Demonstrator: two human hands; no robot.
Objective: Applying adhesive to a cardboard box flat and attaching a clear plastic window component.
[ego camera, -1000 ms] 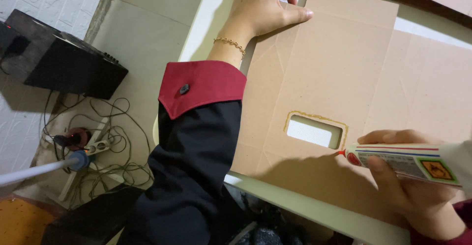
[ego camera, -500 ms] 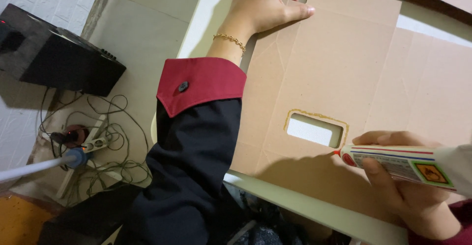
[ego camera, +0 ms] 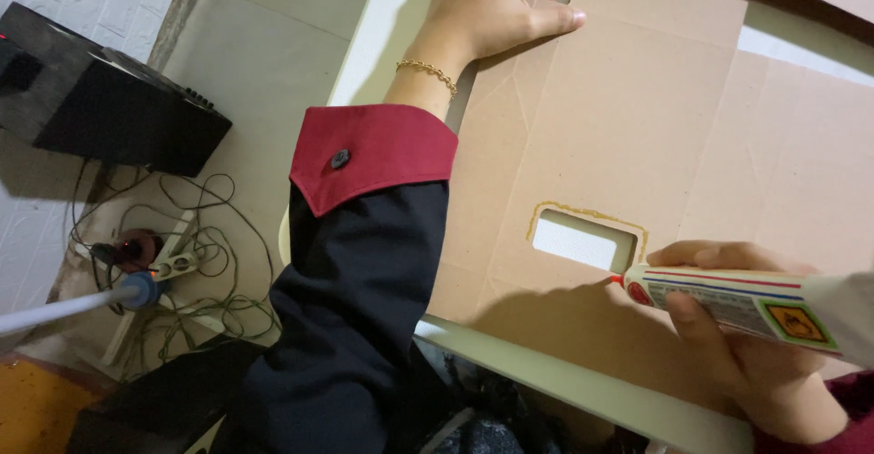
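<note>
The right hand (ego camera: 746, 354) has its grip clamped on a glue tube (ego camera: 737, 301), whose tip touches the cardboard sheet (ego camera: 628, 126) beside its cut-out, near the table's (ego camera: 546, 372) front edge. The left hand (ego camera: 482, 3) presses flat, fingers apart. Below: a black box (ego camera: 109, 108) and cables (ego camera: 191, 272) on the floor.

Single head view, steeply downward, close over cardboard sheet (ego camera: 637, 126).

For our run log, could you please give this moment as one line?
left hand: flat on cardboard sheet | right hand: holds glue tube | nozzle: at cutout edge
</note>
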